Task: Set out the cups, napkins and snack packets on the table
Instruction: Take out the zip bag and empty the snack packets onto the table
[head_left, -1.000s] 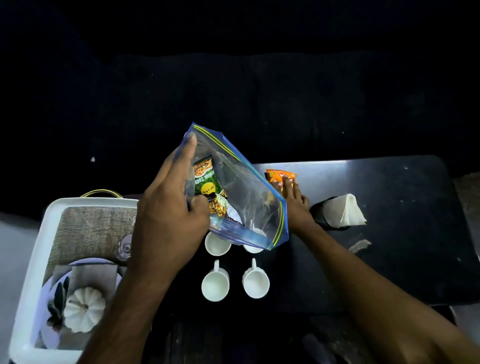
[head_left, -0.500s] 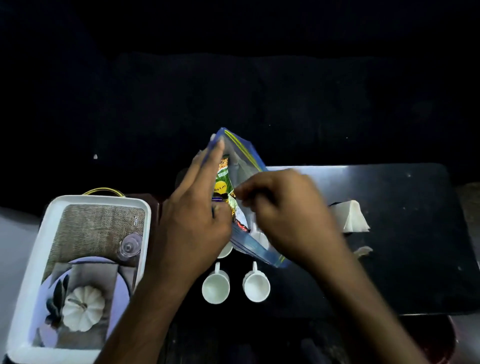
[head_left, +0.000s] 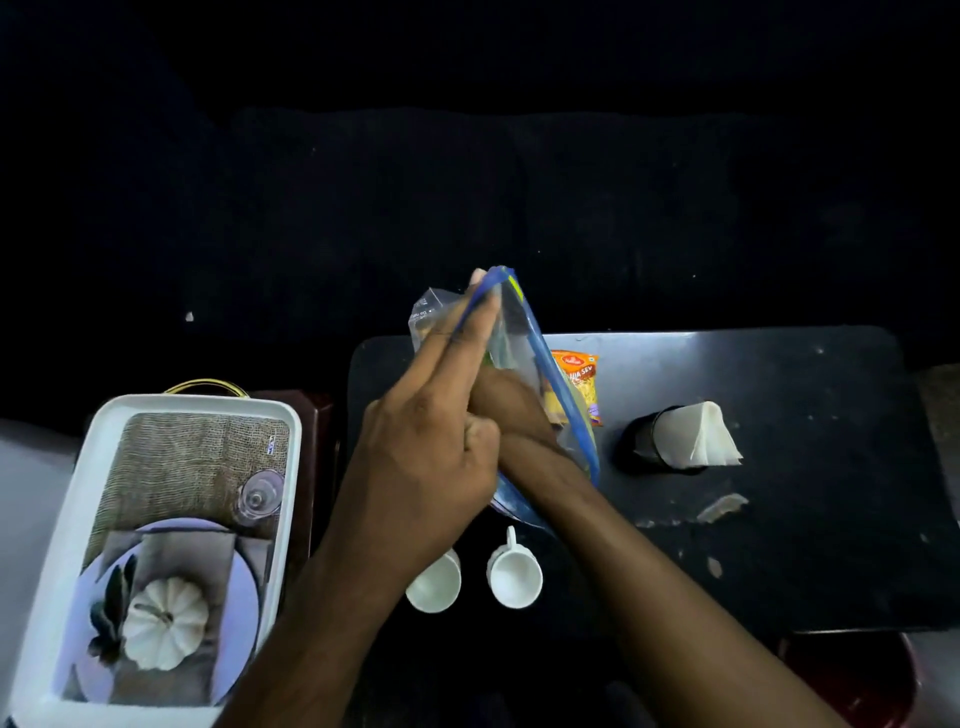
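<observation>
Over the dark table (head_left: 779, 395), the left hand (head_left: 431, 457) grips the rim of a clear zip bag (head_left: 511, 332) while the right hand (head_left: 511, 410) is sunk inside it, its grip hidden, with an orange snack packet (head_left: 579, 379) lying just behind and two white cups (head_left: 514, 574) in front.

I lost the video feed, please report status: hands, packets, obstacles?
Left hand holds clear blue-edged zip bag open. Right hand inside it. Orange snack packet already on dark table. No obstacles.

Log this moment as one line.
left hand: holds zip bag open | right hand: inside bag | orange snack packet: on table
</observation>
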